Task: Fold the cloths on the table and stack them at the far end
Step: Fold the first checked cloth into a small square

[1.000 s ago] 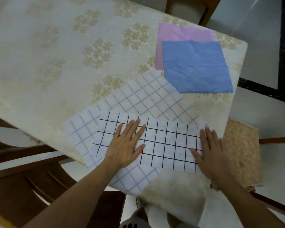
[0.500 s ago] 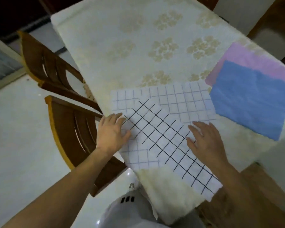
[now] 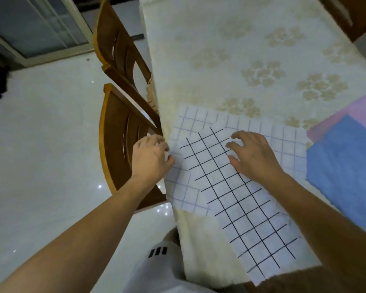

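A white cloth with a black grid lies slantwise on the table's near corner, its near end hanging over the edge. Under it lies a white cloth with a faint blue grid. My left hand is at the black-grid cloth's far left corner by the table edge, fingers and thumb curled in a pinch. My right hand sits on its far right corner, fingers curled onto the fabric. A blue cloth lies at the right on a pink cloth.
The table wears a cream floral tablecloth, and its far part stretches away bare. Two wooden chairs stand close along the left side, over a white tiled floor. My knee shows below the table's near edge.
My view has swung left and closer. Both hands went from lying flat on the black-grid cloth to curling their fingers at its far corners.
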The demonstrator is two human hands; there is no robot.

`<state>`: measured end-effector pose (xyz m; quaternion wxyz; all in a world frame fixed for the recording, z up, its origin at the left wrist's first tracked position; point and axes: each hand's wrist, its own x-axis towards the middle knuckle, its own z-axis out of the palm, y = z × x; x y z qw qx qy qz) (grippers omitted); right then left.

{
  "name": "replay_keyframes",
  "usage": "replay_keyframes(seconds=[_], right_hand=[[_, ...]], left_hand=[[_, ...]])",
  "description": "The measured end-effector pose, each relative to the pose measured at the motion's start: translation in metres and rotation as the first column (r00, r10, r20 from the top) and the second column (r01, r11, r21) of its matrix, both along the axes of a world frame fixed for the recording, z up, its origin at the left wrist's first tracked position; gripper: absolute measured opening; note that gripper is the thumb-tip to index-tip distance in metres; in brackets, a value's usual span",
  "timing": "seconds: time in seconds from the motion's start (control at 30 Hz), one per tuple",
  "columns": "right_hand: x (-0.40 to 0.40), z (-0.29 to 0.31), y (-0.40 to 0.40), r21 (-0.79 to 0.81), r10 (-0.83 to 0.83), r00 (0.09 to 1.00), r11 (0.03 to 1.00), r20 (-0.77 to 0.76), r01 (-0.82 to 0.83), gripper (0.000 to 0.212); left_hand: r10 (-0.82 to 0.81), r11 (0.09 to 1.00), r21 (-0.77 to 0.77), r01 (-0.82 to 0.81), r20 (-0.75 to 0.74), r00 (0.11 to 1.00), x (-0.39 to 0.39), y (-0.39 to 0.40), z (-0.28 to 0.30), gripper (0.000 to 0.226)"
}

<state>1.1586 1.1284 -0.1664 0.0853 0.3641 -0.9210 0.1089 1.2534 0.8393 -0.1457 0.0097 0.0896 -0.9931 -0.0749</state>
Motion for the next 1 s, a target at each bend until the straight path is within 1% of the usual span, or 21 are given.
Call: replay_keyframes(seconds=[0.17,0.33,0.6,0.7,1.0], right_hand=[[-0.043,0.0,-0.027,0.091,0.074,0.994,0.993,0.077,-0.081,0.029],[-0.08,-0.006,-0.058,0.167,0.115,0.985,0.977,0.13,-0.136,0.026],[-0.121,-0.024,-0.097,0.345,0.162,0.95,0.904,0.267,-0.251,0.031],[-0.128,-0.028,-0.104,0.368,0.18,0.939,0.885,0.293,-0.284,0.034],[-0.144,-0.031,-0.114,0.426,0.231,0.887,0.81,0.4,-0.403,0.039]], left_hand=[[0.036,0.999,0.029,-0.037,0.035,0.999,-0.031,0.003,-0.01,0.026],[0.024,0.998,0.051,-0.028,0.085,0.996,-0.063,0.003,-0.022,0.028],[-0.023,0.999,0.039,0.017,0.149,0.989,-0.083,0.005,-0.052,0.033],[-0.025,0.999,0.044,0.018,0.164,0.986,-0.085,0.003,-0.058,0.031],[-0.011,0.999,0.045,0.002,0.193,0.981,-0.088,0.002,-0.063,0.039]])
